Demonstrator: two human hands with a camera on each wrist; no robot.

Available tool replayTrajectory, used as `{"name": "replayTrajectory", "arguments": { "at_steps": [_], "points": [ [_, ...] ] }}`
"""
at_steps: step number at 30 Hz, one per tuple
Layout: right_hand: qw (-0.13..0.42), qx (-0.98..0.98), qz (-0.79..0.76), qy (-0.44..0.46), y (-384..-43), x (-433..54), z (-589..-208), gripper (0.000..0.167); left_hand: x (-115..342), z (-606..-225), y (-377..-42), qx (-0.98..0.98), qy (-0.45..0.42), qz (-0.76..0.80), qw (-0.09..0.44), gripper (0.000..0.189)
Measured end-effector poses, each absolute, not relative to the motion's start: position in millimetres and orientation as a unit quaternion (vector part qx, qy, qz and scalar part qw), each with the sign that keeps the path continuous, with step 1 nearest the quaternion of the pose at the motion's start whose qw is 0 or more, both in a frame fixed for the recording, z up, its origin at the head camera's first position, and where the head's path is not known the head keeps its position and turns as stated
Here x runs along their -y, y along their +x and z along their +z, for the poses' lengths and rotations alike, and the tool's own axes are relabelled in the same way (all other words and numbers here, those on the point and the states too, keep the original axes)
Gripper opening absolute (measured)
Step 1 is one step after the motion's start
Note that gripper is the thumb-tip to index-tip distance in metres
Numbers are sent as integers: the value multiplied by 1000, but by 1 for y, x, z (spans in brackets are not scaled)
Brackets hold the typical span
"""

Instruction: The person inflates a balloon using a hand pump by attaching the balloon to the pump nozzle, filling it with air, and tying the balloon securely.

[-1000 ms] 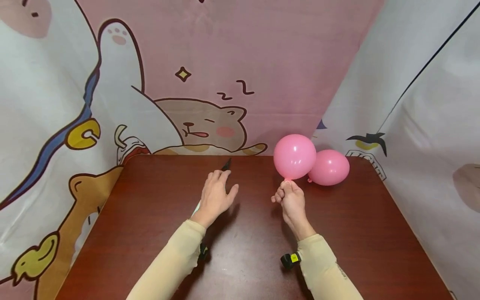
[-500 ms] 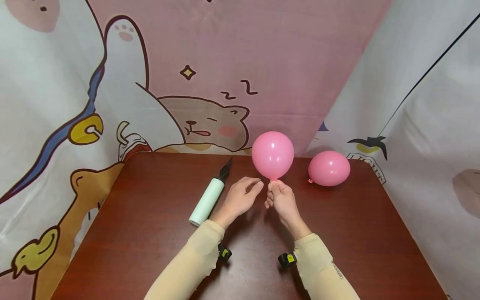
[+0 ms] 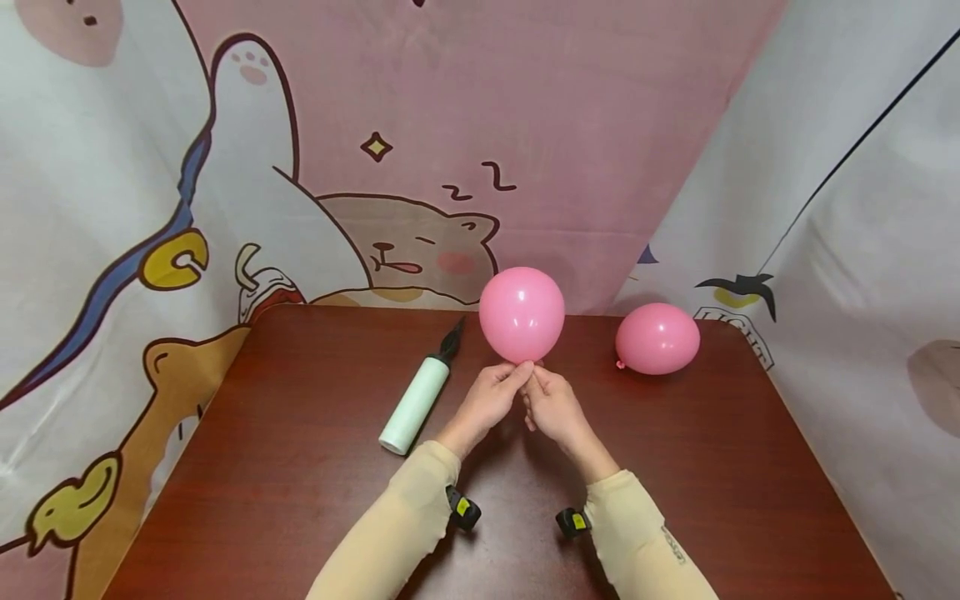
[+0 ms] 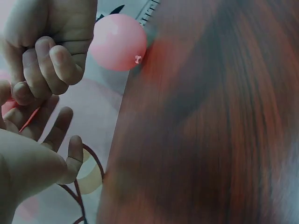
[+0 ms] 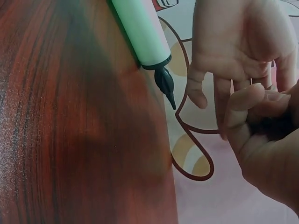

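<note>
A round, inflated pink balloon (image 3: pixel 522 315) stands above both hands in the head view, neck down. My right hand (image 3: pixel 557 407) pinches its neck between thumb and curled fingers. My left hand (image 3: pixel 491 398) meets the right one there, thumb and forefinger at the neck, its other fingers loosely spread in the left wrist view. The fingers hide most of the neck; a strip of pink (image 4: pixel 29 119) shows between them in that view. A second pink balloon (image 3: pixel 657 338), with a knotted end, lies at the back right of the table.
To the left of the hands, a pale green balloon pump (image 3: pixel 415 404) with a black nozzle lies on the dark red-brown table (image 3: pixel 300 500). Behind the table's far edge hangs a cartoon-printed cloth (image 3: pixel 585 125). Each wrist bears a small black camera.
My right hand has carried the held balloon leftward, away from the second one. My left hand has come from over the pump to the balloon's neck, uncovering the pump.
</note>
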State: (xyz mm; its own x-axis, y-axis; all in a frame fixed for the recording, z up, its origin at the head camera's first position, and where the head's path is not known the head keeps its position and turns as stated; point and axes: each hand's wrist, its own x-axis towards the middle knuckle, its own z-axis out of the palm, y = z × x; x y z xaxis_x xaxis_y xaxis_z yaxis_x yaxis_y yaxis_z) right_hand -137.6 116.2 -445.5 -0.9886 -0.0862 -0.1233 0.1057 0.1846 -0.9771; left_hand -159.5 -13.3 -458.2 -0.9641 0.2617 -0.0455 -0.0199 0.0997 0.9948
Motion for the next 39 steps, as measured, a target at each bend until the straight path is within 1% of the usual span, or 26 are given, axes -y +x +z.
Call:
{"name": "replayTrajectory", "arguments": {
  "at_steps": [4,8,13,18,20,24,25,27,29,31,32,34,37,39],
  "points": [
    [91,-770,-631,4,-136,-114,-449,33,11,-461,-160,-645,66,752,122,34],
    [114,-750,-651,-1,-134,-111,-454,32,11,-463,-160,-592,27,797,120,29],
    [115,-737,-666,-2,-131,-111,-458,32,10,-461,-160,-566,-23,819,90,28],
    [125,-735,-666,-21,-132,-118,-458,35,10,-460,-157,-600,-28,797,65,24],
    [125,-744,-655,-28,-134,-124,-458,32,11,-459,-156,-630,-22,775,47,22],
    [96,-768,-632,-39,-138,-136,-455,22,14,-457,-157,-683,-12,730,9,22],
    [96,-766,-634,-45,-139,-138,-455,23,15,-457,-156,-691,-10,723,5,22],
    [110,-750,-649,-64,-140,-139,-455,33,15,-456,-156,-697,3,717,13,24],
    [144,-722,-672,-80,-142,-138,-456,43,15,-456,-154,-709,24,705,27,27],
    [170,-691,-698,-83,-143,-136,-457,46,15,-456,-153,-721,48,690,40,28],
    [173,-678,-710,-79,-143,-135,-458,45,14,-456,-153,-730,59,679,44,28],
    [164,-649,-740,-59,-143,-133,-458,37,14,-455,-152,-750,78,656,44,28],
    [124,-601,-789,-20,-142,-129,-455,20,13,-454,-152,-770,93,629,54,30],
    [97,-572,-815,4,-141,-127,-452,12,13,-451,-151,-782,102,612,64,32]
  ]
}}
